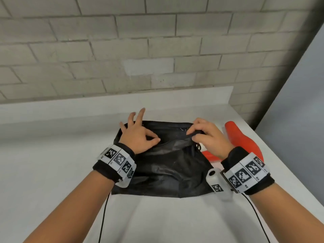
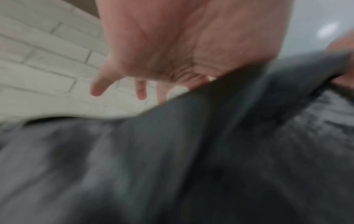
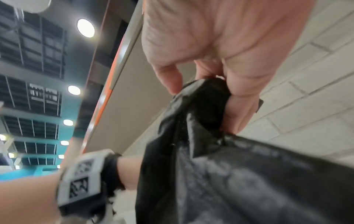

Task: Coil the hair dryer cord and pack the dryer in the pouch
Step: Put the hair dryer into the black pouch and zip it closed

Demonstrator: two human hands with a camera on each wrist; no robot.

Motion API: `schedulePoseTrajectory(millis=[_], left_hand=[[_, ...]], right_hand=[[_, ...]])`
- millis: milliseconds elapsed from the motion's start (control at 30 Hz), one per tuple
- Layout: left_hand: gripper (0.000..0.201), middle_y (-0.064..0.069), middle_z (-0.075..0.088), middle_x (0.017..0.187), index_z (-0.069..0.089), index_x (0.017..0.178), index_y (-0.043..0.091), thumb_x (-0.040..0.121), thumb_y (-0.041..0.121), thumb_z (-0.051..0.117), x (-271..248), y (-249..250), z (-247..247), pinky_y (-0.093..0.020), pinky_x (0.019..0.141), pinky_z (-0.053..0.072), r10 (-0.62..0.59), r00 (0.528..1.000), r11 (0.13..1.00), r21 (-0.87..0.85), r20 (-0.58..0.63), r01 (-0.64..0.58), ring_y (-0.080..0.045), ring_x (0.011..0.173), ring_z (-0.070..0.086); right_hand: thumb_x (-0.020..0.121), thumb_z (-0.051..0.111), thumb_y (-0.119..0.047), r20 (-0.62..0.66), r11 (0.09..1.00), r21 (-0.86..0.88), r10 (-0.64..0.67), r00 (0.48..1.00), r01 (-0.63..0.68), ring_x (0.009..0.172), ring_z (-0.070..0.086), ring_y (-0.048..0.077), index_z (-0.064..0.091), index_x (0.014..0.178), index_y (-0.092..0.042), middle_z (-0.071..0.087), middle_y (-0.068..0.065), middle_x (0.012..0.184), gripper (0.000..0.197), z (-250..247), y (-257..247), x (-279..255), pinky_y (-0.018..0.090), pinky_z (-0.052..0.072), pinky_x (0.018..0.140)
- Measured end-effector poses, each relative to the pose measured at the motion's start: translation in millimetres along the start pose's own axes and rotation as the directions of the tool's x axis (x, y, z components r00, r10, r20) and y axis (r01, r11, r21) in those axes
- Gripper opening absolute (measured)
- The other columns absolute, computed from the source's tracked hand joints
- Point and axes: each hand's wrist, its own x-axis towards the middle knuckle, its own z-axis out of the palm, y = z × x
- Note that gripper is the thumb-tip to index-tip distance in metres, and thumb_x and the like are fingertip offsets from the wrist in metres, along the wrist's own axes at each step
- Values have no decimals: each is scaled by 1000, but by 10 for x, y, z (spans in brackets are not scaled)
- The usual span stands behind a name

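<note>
- The black pouch (image 1: 163,163) lay flat on the white tabletop (image 1: 52,163), in front of me, between my two wrists.
- My right hand (image 1: 209,137) pinched the upper edge of the pouch and lifted it a little, so the mouth stood partly open.
- My left hand (image 1: 138,135) pinched the fabric near the same edge with thumb and forefinger; the other fingers (image 2: 141,91) were spread out.
- The orange hair dryer (image 1: 245,139) lay on the tabletop just beside the pouch, to the right, partly behind my right hand.
</note>
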Motion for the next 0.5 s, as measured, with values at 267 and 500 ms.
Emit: schedulePoseTrajectory(millis=[267, 500], left_hand=[[62, -11, 52, 132, 46, 127, 11, 75, 33, 71, 5, -5, 222, -35, 103, 37, -171, 968, 915, -334, 184, 225, -29, 120, 49], [38, -12, 38, 118, 49, 115, 7, 79, -3, 56, -177, 250, -88, -25, 94, 37, -187, 894, 893, -451, -407, -18, -28, 101, 48]], right_hand=[[85, 62, -20, -133, 991, -134, -26, 991, 8, 60, 44, 7, 65, 51, -14, 42, -4, 68, 35, -142, -28, -146, 10, 34, 64], [80, 55, 4, -236, 818, -558, 2, 972, -137, 82, 50, 23, 52, 122, -9, 35, 8, 115, 44, -270, 0, -117, 28, 43, 87]])
